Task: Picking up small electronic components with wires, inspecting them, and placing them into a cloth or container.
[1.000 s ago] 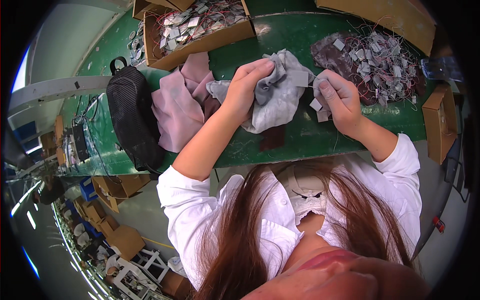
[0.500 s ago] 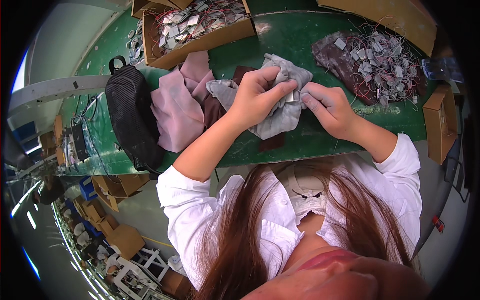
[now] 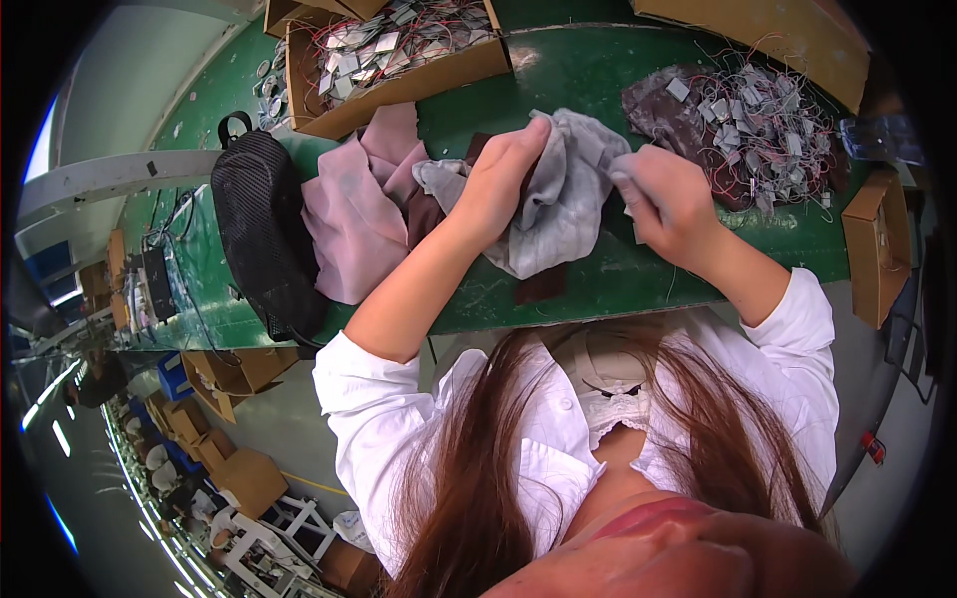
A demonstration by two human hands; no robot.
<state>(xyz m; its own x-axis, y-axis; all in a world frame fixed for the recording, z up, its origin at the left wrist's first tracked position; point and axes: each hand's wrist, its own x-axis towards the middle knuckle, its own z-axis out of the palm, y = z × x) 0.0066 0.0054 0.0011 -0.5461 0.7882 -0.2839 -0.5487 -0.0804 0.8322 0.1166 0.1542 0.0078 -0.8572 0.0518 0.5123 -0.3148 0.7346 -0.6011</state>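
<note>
A crumpled grey cloth (image 3: 573,214) hangs over the near part of the table. My left hand (image 3: 503,179) is closed on its upper left part, thumb and fingers pressing the folds. Beside the cloth's right edge, my right hand (image 3: 673,204) is closed in a pinch. A small pale piece (image 3: 636,229) shows below its fingers; most of it is hidden by the hand. Under the grey cloth lies a dark brown cloth (image 3: 541,283), partly covered. To the left of my left hand is a pink cloth (image 3: 354,224).
A black mesh bag (image 3: 261,234) lies at the left. Behind it stands a cardboard box (image 3: 419,85) full of square pieces with red wires. At right, a tangled pile of wired grey squares (image 3: 768,130) rests on brown cloth (image 3: 658,108). A small carton (image 3: 877,244) sits at the right edge.
My hands have moved apart. The right one has shifted right, away from the cloth's middle with the pale piece; the left has turned more upright, and the grey cloth has opened out.
</note>
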